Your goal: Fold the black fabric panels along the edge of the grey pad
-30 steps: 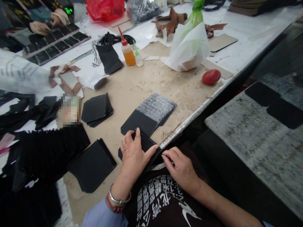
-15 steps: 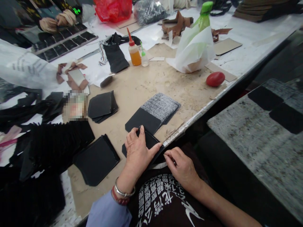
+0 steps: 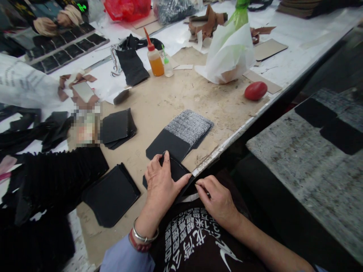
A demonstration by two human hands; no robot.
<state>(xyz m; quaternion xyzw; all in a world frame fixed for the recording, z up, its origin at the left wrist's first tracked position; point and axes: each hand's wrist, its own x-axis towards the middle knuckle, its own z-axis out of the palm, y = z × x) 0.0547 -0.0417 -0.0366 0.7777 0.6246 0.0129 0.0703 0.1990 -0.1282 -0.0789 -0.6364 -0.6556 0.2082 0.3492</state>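
A black flat panel (image 3: 174, 169) with a raised edge lies at the table's near edge, partly covered by my left hand (image 3: 161, 181). That hand is open, its thumb and fingers spread across the panel and pressing on it. Just right of the panel's corner, my right hand (image 3: 214, 196) is closed in a pinch; what its fingertips hold is too small to make out. Right behind the panel is a stack of black pieces with a speckled grey half (image 3: 188, 126). To the left lie a stack of black panels (image 3: 112, 194) and a smaller black stack (image 3: 117, 126).
A glue bottle (image 3: 155, 60) with orange liquid and a small green-tipped bottle (image 3: 168, 68) stand farther back. Near the right edge are a red oval object (image 3: 255, 91) and a white bag (image 3: 227, 56). A speckled board (image 3: 297, 151) bears black pieces. Another person's gloved hands (image 3: 55, 22) show top left.
The view has shifted slightly, so the tabletop things sit a little farther left. Both hands keep nearly the same pose at the black panel.
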